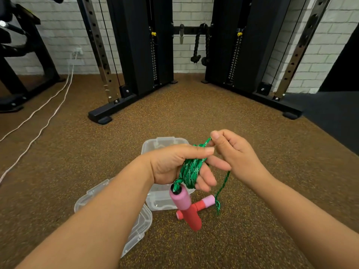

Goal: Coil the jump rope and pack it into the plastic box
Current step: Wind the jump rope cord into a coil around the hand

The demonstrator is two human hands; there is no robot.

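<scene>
We see the green braided jump rope point(191, 169) wound in several turns around the fingers of our left hand point(174, 167), which is half closed around the coil. One handle point(184, 206), pink on top and red below, hangs from this coil. Our right hand point(233, 152) pinches a strand of the rope between thumb and forefinger, and the rest goes down to the second handle point(202, 205), lying on the floor point(252, 191). The clear plastic box point(161, 144) stands open under our hands, its lid point(139, 226) beside it
</scene>
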